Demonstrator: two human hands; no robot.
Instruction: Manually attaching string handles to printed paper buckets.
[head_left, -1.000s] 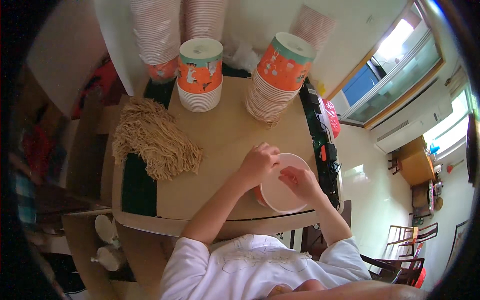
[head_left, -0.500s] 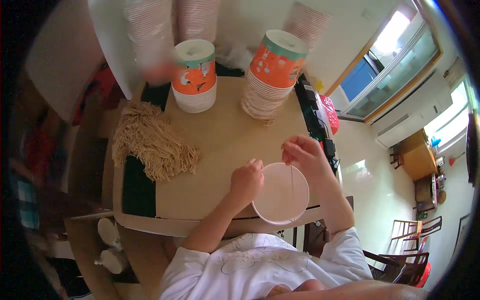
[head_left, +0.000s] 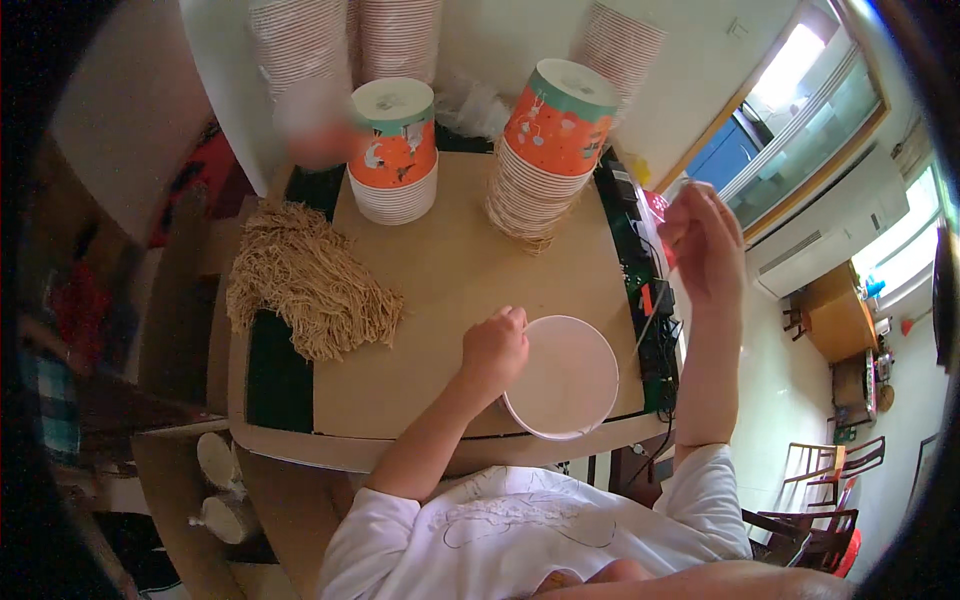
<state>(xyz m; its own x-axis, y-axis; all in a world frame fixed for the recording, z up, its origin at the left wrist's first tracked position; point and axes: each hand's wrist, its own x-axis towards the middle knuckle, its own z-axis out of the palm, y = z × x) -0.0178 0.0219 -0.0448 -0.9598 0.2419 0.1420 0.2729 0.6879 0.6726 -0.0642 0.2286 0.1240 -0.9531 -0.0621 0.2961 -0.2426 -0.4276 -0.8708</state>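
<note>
On the left of a pale-edged worktop [head_left: 300,455], partly covered by a tan cardboard sheet [head_left: 455,265], lies a loose heap of crinkled tan strings [head_left: 310,285]. Behind it rise tall stacks of nested pale cups [head_left: 295,50], and just to their right stands an upside-down stack of orange paper tubs with green bands and white bases [head_left: 393,150]. Toward the middle front, the left hand [head_left: 497,350] has its fingers curled and pinches the left rim of a round, white-lined paper tub [head_left: 562,378]. This tub sits at the worktop's near edge, its wide mouth facing up; how much of its base is supported is hidden. Beyond it, at the back right, a second upside-down orange tub stack [head_left: 556,145] leans, with tan strings around its lower rims. Farther right, a thin pale strand [head_left: 646,325] hangs slantwise before black power strips [head_left: 655,300]. Above it, clear of the tub, the right hand [head_left: 703,240] is raised, fingertips pressed together, seemingly pinching the strand's upper end. To handle this well, the left grip should be firm enough to steady the tub without denting its rim, while the right draws the strand smoothly, clear of the cables.
</note>
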